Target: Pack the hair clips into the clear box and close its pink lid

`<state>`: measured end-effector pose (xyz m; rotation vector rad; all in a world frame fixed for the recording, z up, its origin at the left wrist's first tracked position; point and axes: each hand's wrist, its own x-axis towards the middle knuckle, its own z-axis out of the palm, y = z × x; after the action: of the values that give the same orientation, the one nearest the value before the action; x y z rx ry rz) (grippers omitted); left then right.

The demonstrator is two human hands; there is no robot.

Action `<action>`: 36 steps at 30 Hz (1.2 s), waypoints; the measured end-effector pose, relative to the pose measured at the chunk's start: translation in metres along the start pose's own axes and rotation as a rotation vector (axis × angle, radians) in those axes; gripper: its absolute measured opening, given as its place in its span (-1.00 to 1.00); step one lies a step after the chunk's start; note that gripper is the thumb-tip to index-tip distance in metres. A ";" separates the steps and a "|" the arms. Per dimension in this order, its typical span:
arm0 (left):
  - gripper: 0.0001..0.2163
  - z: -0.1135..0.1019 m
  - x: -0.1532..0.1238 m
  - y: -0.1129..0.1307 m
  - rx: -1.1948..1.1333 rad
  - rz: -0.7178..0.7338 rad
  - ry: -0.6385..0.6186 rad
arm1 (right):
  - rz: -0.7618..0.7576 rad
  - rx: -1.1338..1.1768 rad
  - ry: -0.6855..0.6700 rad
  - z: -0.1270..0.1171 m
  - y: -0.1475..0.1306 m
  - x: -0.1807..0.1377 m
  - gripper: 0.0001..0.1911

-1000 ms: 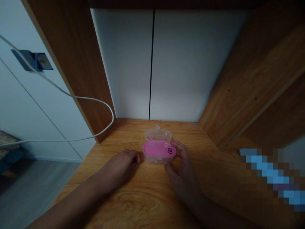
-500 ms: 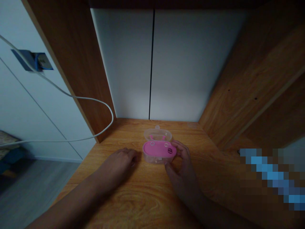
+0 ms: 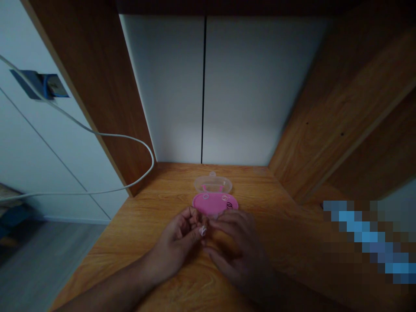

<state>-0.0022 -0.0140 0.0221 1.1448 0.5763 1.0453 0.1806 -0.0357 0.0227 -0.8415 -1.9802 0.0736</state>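
Observation:
In the head view my left hand (image 3: 182, 242) is closed, its thumb and fingertips pinching a small white looped elastic band (image 3: 203, 231). My right hand (image 3: 242, 251) is just to the right, its fingers curved and apart, with the thumb and index tips close to the band; nothing shows in its grip. Behind both hands stands an oval plastic box with a pink top (image 3: 211, 203). Small rings lie on that top: two pale ones and a dark looped one (image 3: 229, 205). The box's clear lid (image 3: 212, 185) is tipped back behind it. My fingers cover the box's front.
The wooden tabletop (image 3: 175, 190) ends at a white back panel (image 3: 169, 108), between wooden side boards (image 3: 312, 143). A white cable (image 3: 130, 137) loops in from the left, past a wall socket (image 3: 55, 85).
My right hand has let go of the box and moved toward me. My left hand has come right and turned; the white band now shows in its fingers.

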 end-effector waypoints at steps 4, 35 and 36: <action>-0.73 0.011 -0.001 -0.010 -0.176 -0.068 -0.037 | -0.018 -0.021 0.015 0.001 0.002 0.002 -0.67; -0.80 -0.011 0.002 0.000 0.092 -0.087 0.136 | -0.001 0.000 0.051 0.001 0.006 0.003 -0.76; -0.80 -0.011 0.002 -0.001 0.079 -0.093 0.137 | -0.003 0.007 0.045 0.001 0.006 0.004 -0.77</action>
<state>-0.0106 -0.0075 0.0178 1.1099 0.7776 1.0334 0.1820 -0.0287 0.0225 -0.8289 -1.9381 0.0598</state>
